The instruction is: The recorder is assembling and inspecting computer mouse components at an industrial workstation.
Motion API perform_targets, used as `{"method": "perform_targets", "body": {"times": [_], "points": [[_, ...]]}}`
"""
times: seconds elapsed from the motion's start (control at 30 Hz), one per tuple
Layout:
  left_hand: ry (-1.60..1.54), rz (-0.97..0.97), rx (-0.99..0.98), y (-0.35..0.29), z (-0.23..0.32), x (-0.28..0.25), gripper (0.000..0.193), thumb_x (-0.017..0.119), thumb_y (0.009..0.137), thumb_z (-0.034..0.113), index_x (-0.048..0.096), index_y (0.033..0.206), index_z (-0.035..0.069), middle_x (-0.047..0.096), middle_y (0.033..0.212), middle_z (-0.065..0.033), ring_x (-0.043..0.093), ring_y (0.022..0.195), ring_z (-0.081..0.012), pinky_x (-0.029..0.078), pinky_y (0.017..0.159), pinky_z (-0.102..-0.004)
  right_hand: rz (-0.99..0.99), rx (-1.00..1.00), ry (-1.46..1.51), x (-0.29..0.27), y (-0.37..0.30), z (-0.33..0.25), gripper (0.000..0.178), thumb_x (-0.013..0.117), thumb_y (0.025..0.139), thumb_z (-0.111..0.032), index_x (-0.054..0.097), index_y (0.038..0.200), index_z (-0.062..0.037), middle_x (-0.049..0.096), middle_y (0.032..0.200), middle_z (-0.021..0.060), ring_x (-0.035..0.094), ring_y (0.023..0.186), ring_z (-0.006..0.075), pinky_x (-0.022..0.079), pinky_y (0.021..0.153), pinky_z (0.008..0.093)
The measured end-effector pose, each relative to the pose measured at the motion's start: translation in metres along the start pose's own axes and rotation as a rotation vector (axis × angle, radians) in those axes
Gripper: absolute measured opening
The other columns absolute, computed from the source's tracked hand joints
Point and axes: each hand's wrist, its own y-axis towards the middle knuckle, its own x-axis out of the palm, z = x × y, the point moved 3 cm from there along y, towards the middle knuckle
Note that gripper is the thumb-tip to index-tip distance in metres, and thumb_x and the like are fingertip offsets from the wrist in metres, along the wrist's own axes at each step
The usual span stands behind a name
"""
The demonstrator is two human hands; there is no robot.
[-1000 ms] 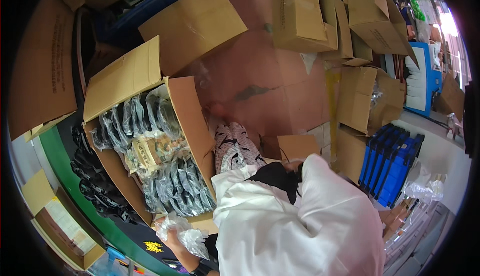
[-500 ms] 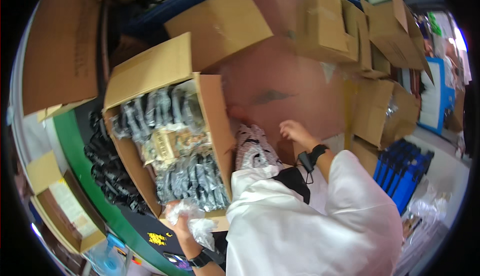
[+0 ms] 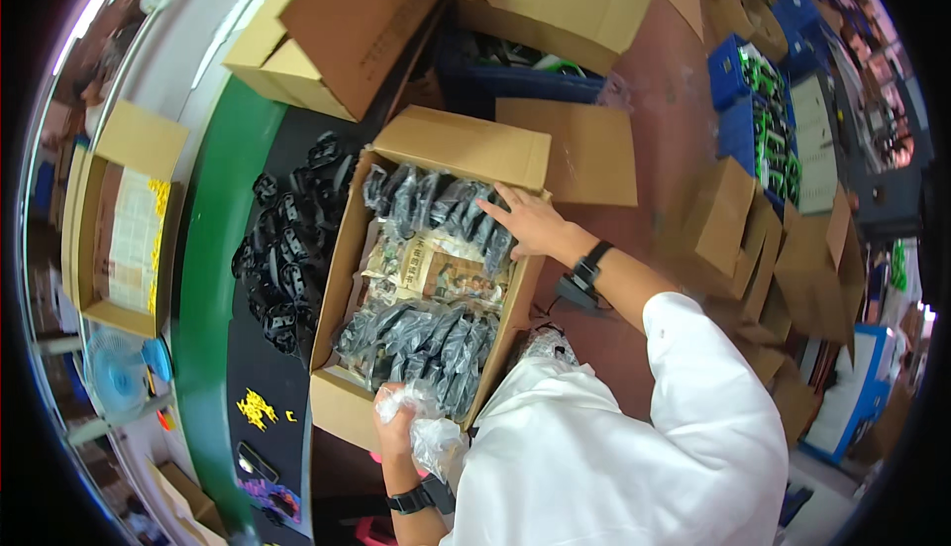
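An open cardboard carton (image 3: 461, 140) stands before me. Inside lie a far row of black parts in clear bags (image 3: 433, 201) and a near row of bagged black parts (image 3: 421, 348), with colourful printed paper (image 3: 451, 273) between them. My left hand (image 3: 393, 425), at the carton's near end, is closed around crumpled clear plastic bags (image 3: 434, 439). At the carton's far right, my right hand (image 3: 532, 222) is open with fingers spread, resting over the right wall and touching or just above the far row's end; contact is hard to make out.
Loose black parts (image 3: 287, 249) are heaped on the dark mat left of the carton. Small yellow pieces (image 3: 256, 408) and a phone (image 3: 258, 462) lie nearer. A box with yellow pieces (image 3: 119, 313) stands far left. More cartons (image 3: 718, 229) and blue crates (image 3: 731, 135) occupy the right side.
My view has swung left, so the carton sits more centrally. My right hand has gone from beside the carton to its far right wall. My left hand keeps hold of the plastic bags.
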Motion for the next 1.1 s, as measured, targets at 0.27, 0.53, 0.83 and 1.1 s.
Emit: {"method": "perform_targets", "body": {"times": [0.27,0.53,0.83,1.1], "points": [[-0.081,0.288,0.01,-0.045,-0.032,-0.028,0.026,0.063,0.073,0.01,0.055,0.097,0.005,0.058,0.083,-0.0014,0.055,0.074,-0.0112,0.046,0.068,-0.0269,-0.2,-0.183,-0.196,0.022,0.061,0.006,0.118,0.089,0.053,-0.021,0.019,0.149,-0.0195,0.018,0.149,0.0253,0.039,0.127,0.0406,0.043,0.099,0.0432],[-0.207,0.475,0.023,-0.038,-0.043,0.001,0.024,0.058,0.071,0.003,0.056,0.095,0.004,0.058,0.081,-0.0015,0.056,0.074,-0.0119,0.046,0.069,-0.0269,-0.124,-0.402,-0.043,0.026,0.078,0.012,0.08,0.081,0.061,-0.026,0.047,0.134,-0.0192,0.033,0.134,0.0269,0.035,0.127,0.0452,0.04,0.101,0.0471],[-0.21,0.547,-0.005,-0.024,-0.022,0.033,0.023,0.057,0.071,0.002,0.057,0.094,0.004,0.059,0.082,-0.0012,0.056,0.074,-0.011,0.045,0.068,-0.0257,-0.4,-0.327,0.211,0.023,0.093,0.013,0.079,0.081,0.062,-0.018,0.043,0.132,-0.0224,0.02,0.142,0.032,0.049,0.112,0.052,0.045,0.097,0.0463],[-0.368,0.782,-0.013,-0.062,-0.051,0.014,0.022,0.058,0.071,0.001,0.058,0.093,0.003,0.059,0.081,-0.0016,0.055,0.071,-0.011,0.045,0.067,-0.0259,-0.265,-0.381,0.395,-0.055,0.091,-0.034,0.079,0.083,0.062,-0.023,0.043,0.13,-0.0202,0.035,0.129,0.0265,0.044,0.118,0.0475,0.042,0.098,0.0452]]}}
